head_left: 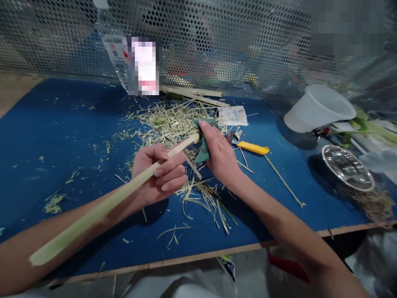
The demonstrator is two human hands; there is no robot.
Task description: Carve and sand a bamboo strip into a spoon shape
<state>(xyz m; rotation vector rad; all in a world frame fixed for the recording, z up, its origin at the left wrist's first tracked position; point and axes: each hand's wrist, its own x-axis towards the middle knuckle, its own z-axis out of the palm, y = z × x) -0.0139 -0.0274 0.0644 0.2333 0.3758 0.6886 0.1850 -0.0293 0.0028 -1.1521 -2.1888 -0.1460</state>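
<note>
My left hand (pixel 159 171) is closed around a long, pale green peeled stalk (pixel 93 215), perhaps a bamboo strip. It slants from the lower left up to the middle of the table. At the stalk's far end, my right hand (pixel 221 155) presses a dark green sheet (pixel 203 153) that looks like sandpaper. The fingers hide part of the sheet, and exactly how it wraps the tip I cannot tell. Just right of this hand lies a knife with a yellow handle (pixel 252 147). Under and behind both hands is a heap of thin pale shavings (pixel 167 120).
On the blue table (pixel 68 124) stand a water bottle (pixel 114 49) and a blurred-out phone-like screen (pixel 144 66). Behind are pale strips (pixel 198 93) and a white printed packet (pixel 232 115). At right are a tilted plastic cup (pixel 316 109) and a metal bowl (pixel 347 167). A perforated metal screen (pixel 201 33) borders the back.
</note>
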